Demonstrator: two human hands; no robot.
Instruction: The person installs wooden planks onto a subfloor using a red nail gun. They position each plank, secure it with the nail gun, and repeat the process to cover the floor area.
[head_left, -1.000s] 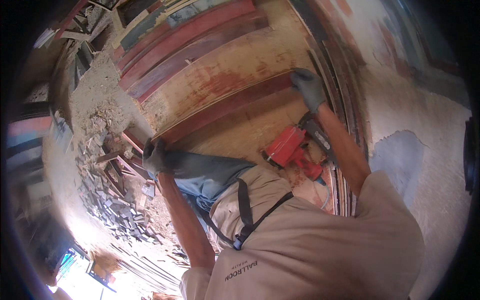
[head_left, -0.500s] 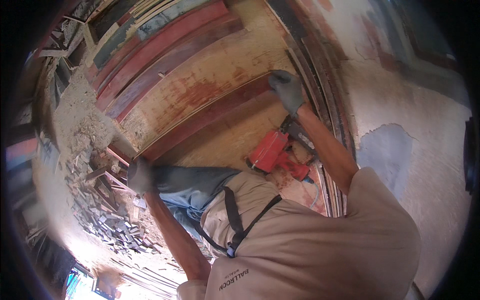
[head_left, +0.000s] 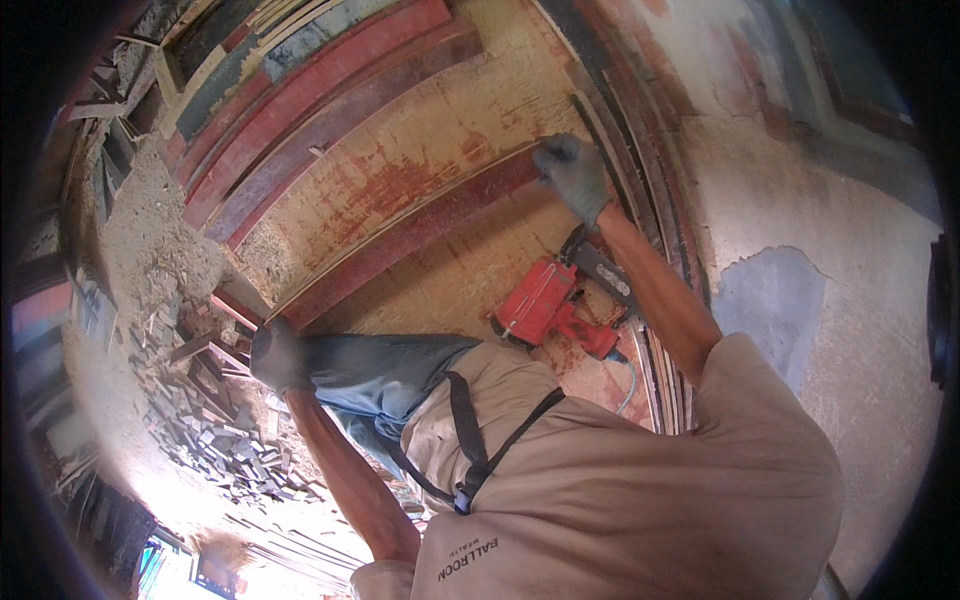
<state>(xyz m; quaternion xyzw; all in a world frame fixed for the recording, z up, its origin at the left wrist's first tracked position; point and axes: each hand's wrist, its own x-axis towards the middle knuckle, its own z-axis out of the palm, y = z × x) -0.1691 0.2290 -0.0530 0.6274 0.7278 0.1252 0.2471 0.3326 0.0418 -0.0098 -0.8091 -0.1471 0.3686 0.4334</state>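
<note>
A long reddish-brown wooden strip (head_left: 420, 230) spans between my two gloved hands, above the workbench board. My left hand (head_left: 281, 358), in a grey glove, is closed round its near left end; the fingers are slightly blurred. At the far right end my right hand (head_left: 575, 178), also gloved, grips the strip with curled fingers. A red nail gun (head_left: 540, 302) with a dark magazine lies below my right forearm, with a thin pale hose at its handle. Neither hand touches it.
Several red and purple boards (head_left: 330, 105) lie stacked at the far left of the stained plywood top (head_left: 440, 135). Long dark strips (head_left: 640, 190) run along the right side, beside a pale wall (head_left: 800, 220). Small wood offcuts (head_left: 235, 450) litter the ground at left.
The strip has tilted a little, so more of its reddish face shows. Both hands keep their hold, with the right one shifted slightly left. The nail gun lies where it was.
</note>
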